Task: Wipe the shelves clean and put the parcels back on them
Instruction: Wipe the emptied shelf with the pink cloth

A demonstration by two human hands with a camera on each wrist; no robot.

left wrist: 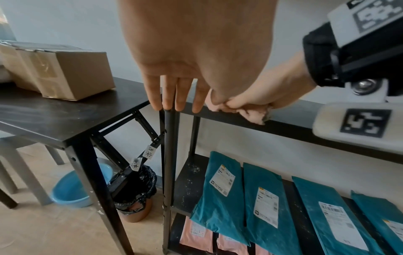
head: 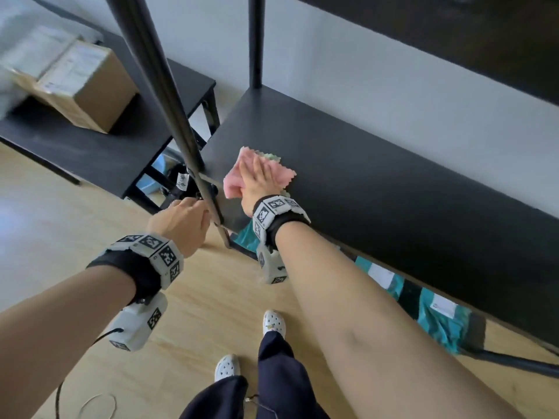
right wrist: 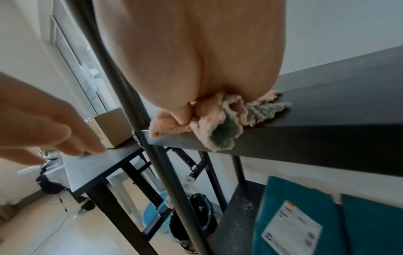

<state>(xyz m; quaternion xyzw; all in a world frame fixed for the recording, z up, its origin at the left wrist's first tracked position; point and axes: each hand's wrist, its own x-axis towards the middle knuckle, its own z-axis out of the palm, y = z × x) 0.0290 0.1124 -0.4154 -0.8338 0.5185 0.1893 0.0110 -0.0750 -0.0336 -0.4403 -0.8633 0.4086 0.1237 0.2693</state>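
My right hand (head: 260,176) lies flat with straight fingers on a pink and green cloth (head: 231,184), pressing it onto the left front corner of the bare black shelf (head: 393,182). The right wrist view shows the cloth (right wrist: 218,124) bunched under the palm and hanging over the shelf's front edge. My left hand (head: 181,220) hovers by the rack's front post (head: 169,95), its straight fingers (left wrist: 174,96) pointing down and holding nothing. Several teal parcels (left wrist: 220,189) lie on the lower shelf, which carries white specks (left wrist: 191,172). Pink parcels (left wrist: 196,236) lie on the shelf below.
A black side table (head: 90,152) stands left of the rack with cardboard boxes (head: 87,86) on it. Under it are a bin with a black liner (left wrist: 135,189) and a blue basin (left wrist: 69,189). My feet stand on the wooden floor (head: 211,313).
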